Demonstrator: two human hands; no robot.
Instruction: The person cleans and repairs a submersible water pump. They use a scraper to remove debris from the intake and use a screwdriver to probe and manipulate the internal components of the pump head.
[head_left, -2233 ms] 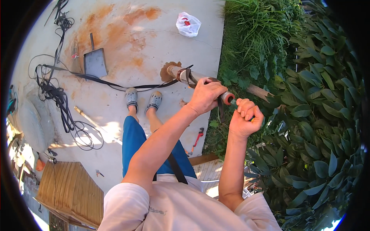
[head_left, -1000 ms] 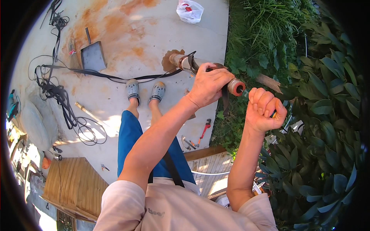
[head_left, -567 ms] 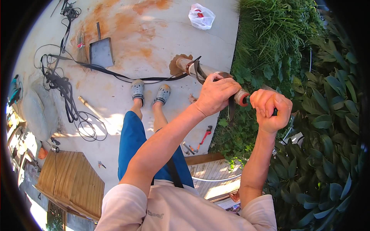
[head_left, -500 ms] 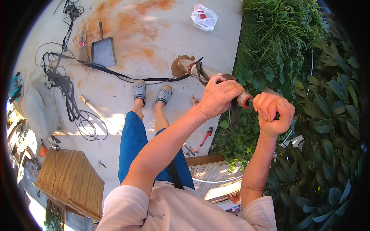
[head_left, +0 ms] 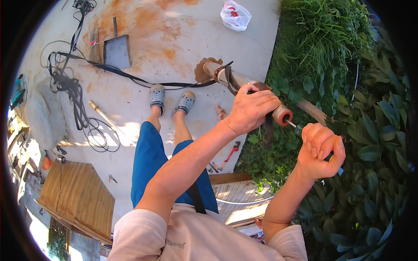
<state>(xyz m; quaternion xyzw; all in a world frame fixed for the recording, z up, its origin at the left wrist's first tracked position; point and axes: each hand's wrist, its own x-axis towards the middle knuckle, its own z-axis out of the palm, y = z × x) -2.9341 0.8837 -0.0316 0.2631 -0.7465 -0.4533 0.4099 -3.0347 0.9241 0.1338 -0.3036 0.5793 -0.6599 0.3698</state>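
An upright metal pipe [head_left: 238, 81] rises from a brown scalloped patch [head_left: 201, 71] on the concrete, its threaded, reddish-rimmed top [head_left: 280, 114] toward me. My left hand [head_left: 253, 108] is closed around the pipe just below that top. A dark strap [head_left: 269, 130] hangs beside the left hand, and another strap wraps the pipe lower down. My right hand [head_left: 321, 150] is closed on a screwdriver [head_left: 298, 129] with a dark green handle, mostly hidden by the fingers. The screwdriver's thin shaft reaches the pipe's open mouth; its tip is hidden.
A long black strap [head_left: 148, 84] crosses the concrete by my feet toward tangled cords [head_left: 74, 93]. A dustpan [head_left: 116, 51], broom [head_left: 94, 50] and plastic bag [head_left: 235, 16] lie farther off. A red pipe wrench [head_left: 233, 151] lies near the plants [head_left: 374, 126] on the right.
My right hand has drawn back from the pipe's mouth, toward the lower right, with the screwdriver; its shaft now shows. My left hand keeps its grip on the pipe.
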